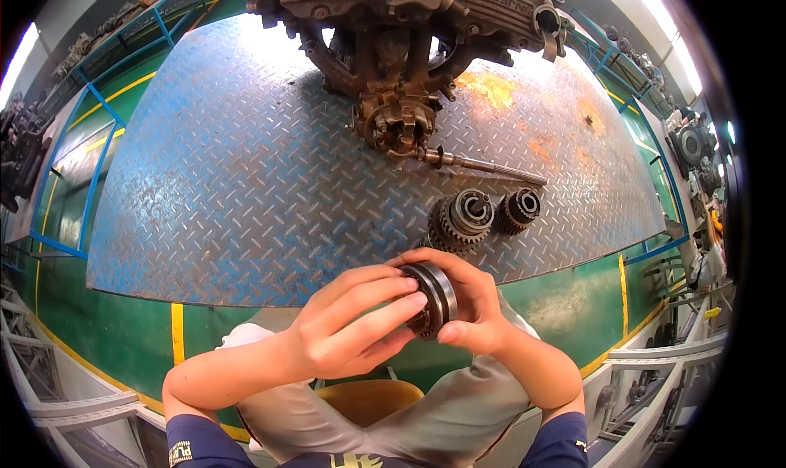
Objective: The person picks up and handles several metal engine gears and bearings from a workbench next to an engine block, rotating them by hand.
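Observation:
Between my two hands, in front of the table's near edge, is a round dark steel synchronizer hub (441, 298) with a groove around its rim. My right hand (475, 301) is wrapped about its right side, thumb low and fingers over the top. From the left, the fingers of my left hand (348, 321) are bent against its face, covering much of it. Just beyond the hands a stack of gears (460, 221) stands on the table, toothed at the side and with a bearing on top. To its right is a smaller gear (519, 209) with a ring-shaped top.
The tread-plate table (221, 206) has worn blue paint and rust stains. A large rusty engine (401, 42) stands at its far side, with a metal shaft (491, 170) lying before it. Blue-framed racks (98, 165) with parts line the left. A yellow stool (368, 398) shows beneath me.

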